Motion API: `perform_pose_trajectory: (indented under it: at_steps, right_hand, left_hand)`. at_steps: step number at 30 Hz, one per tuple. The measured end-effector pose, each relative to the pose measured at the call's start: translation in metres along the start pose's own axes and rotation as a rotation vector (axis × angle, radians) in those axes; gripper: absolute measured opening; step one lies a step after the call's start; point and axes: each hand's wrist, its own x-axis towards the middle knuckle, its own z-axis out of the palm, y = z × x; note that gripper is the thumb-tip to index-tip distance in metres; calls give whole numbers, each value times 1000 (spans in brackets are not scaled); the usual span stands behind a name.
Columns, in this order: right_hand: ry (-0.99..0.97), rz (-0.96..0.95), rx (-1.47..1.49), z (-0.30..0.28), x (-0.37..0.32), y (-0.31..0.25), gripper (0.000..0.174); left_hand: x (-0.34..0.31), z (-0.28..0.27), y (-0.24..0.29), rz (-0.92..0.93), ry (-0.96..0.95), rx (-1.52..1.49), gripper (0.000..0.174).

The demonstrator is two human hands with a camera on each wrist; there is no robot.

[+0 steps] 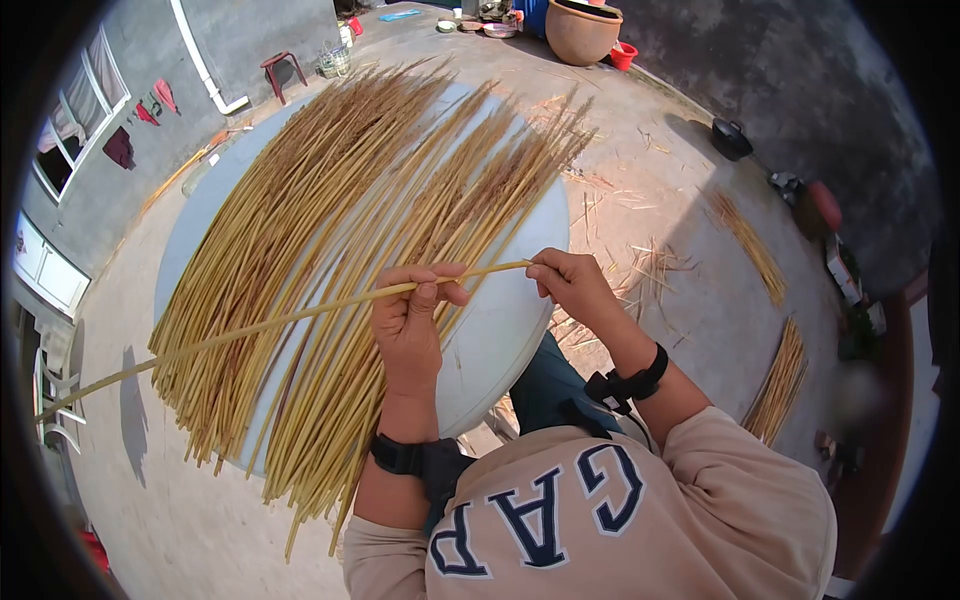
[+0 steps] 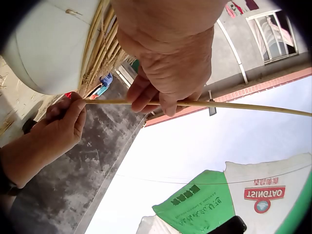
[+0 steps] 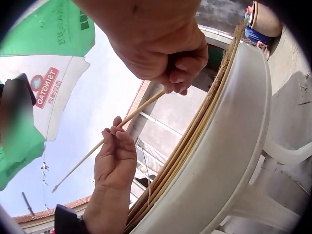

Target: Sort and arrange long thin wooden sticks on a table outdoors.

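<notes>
A long, thin yellow plant stalk (image 1: 250, 328) runs across the front of my body, its far end reaching well out to the left. My left hand (image 1: 408, 325) pinches it between thumb and fingers, partway along. At the stalk's right tip, my right hand (image 1: 580, 288) grips the end with curled fingers. The two hands are a short way apart over a round white table (image 1: 500, 365). Beneath the held stalk lie many similar stalks (image 1: 255, 215) with brown feathery heads pointing away from me. In the right wrist view, the stalk (image 3: 90, 153) slants down past the left hand (image 3: 114, 163).
Two stalk bundles (image 1: 755, 255) (image 1: 778, 385) lie on the concrete floor at the right, with scattered scraps (image 1: 655, 270) nearer the table. A large clay pot (image 1: 582, 35) and a red bucket (image 1: 622, 56) stand at the back. A small stool (image 1: 283, 72) is by the wall.
</notes>
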Motion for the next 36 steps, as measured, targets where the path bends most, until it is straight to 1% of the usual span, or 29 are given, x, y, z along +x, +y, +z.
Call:
perform_pose_trajectory:
  at_steps: [2, 3, 5, 6, 8, 9, 11, 13, 15, 16, 17, 18, 19, 20, 21, 23, 24, 26, 27, 29, 30, 34, 36]
  right_hand:
    - [-219, 27, 327, -8, 0, 4, 15]
    - [-226, 25, 325, -12, -1, 5, 15]
    - [-466, -27, 621, -21, -6, 0, 21]
    - [-472, -24, 623, -25, -9, -5, 21]
    - [-615, -62, 743, -32, -13, -11, 22]
    - [-616, -61, 747, -35, -13, -6, 22]
    - [-502, -84, 1149, -39, -6, 11, 24]
    - [-253, -143, 1672, -40, 7, 29, 34]
    - [137, 35, 1921, -52, 16, 39, 41]
    - [170, 174, 1878, -56, 16, 40, 42]
    - [173, 175, 1879, -55, 14, 42, 42]
    - [84, 277, 1703, -50, 11, 45, 42]
    - [-4, 378, 1527, -43, 7, 45, 42]
    - [-116, 326, 1369, -36, 1, 37, 37]
    - [-155, 363, 1190, -30, -7, 25, 31]
    - [-273, 284, 966, -13, -15, 9, 26]
    - [-285, 282, 978, -7, -17, 4, 26]
    - [-469, 292, 1045, -1, -19, -4, 23]
    - [-472, 287, 1049, 3, -19, -5, 23]
    - [-514, 338, 1138, 13, -17, -1, 22]
    - [-564, 350, 1180, 13, -16, 0, 23]
    - [-589, 325, 1248, 17, -18, -7, 24]
    - [-623, 289, 1197, 16, -19, -13, 24]
  left_hand:
    - [4, -9, -2, -101, 173, -198, 9]
    - [5, -12, -1, -100, 180, -197, 9]
    - [6, -17, 3, -178, 249, -320, 10]
    - [6, -19, 3, -180, 254, -317, 10]
    - [7, -21, 1, -245, 252, -464, 11]
    - [6, -23, 0, -247, 252, -460, 11]
    - [5, -27, -4, -220, 275, -488, 10]
    - [5, -30, -5, -206, 278, -497, 11]
    - [6, -29, -3, -192, 286, -507, 11]
    - [7, -27, -3, -174, 266, -465, 10]
    - [7, -25, -3, -158, 246, -422, 10]
    - [6, -23, -1, -162, 249, -420, 10]
    - [6, -22, 0, -131, 236, -343, 10]
    - [7, -22, 2, -99, 221, -262, 9]
    - [9, -21, 2, -103, 224, -249, 9]
    - [8, -17, 5, -7, 266, -99, 12]
    - [7, -13, 10, -7, 269, -83, 12]
    - [11, -1, 27, 105, 302, 142, 12]
    - [11, 3, 38, 108, 301, 147, 12]
    - [7, 6, 63, 132, 322, 236, 12]
    - [6, 5, 75, 135, 303, 244, 12]
    - [-4, -13, 114, 142, 334, 345, 12]
    - [-10, -25, 130, 79, 362, 458, 12]
